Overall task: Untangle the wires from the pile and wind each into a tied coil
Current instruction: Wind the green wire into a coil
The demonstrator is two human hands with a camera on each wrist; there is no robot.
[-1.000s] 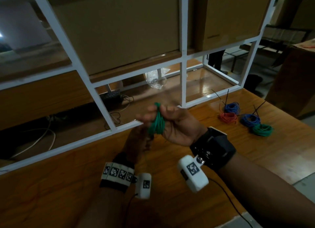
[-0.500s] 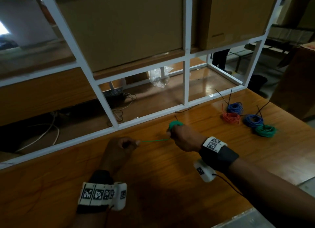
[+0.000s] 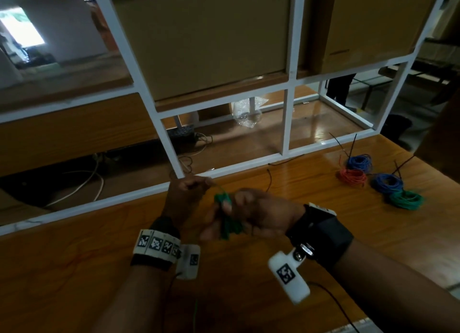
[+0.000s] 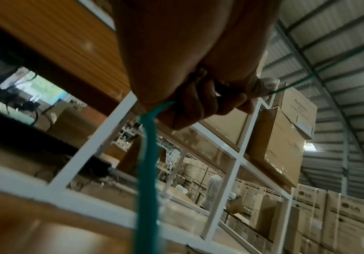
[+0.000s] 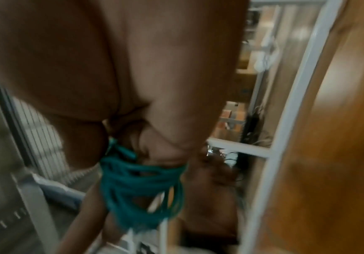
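The right hand [image 3: 258, 213] holds a bundle of thin green insulated wire [image 3: 227, 220] above the middle of the wooden table [image 3: 74, 270], clear of its surface. Its fingers are curled round the bundle, with the thumb pressed on the upper end. In the right wrist view the loops [image 5: 142, 187] hang loosely below the palm, gathered where the fingers close on them. The bundle's long axis runs roughly up and down, leaning a little away from the person.

The left hand [image 3: 186, 195] sits just to the left of the bundle's top and slightly farther from the person. Its fingers are curled with the tips pinching the free strand of the green wire [image 4: 320, 73], which runs off to the right, towards the bundle. A second length of green wire [image 4: 148, 163] drops from the heel of that hand. The left hand is the nearer one to the loose end, so the next wrap around the bundle probably falls to it.

Towards the table's far right corner lie four finished coils: two blue coils [image 3: 359, 162], an orange-red coil [image 3: 353, 177] and a green coil [image 3: 407, 199].

Stacked cardboard boxes [image 4: 348, 220] in the left wrist view carry the "LG" mark; other printing is too small to read.
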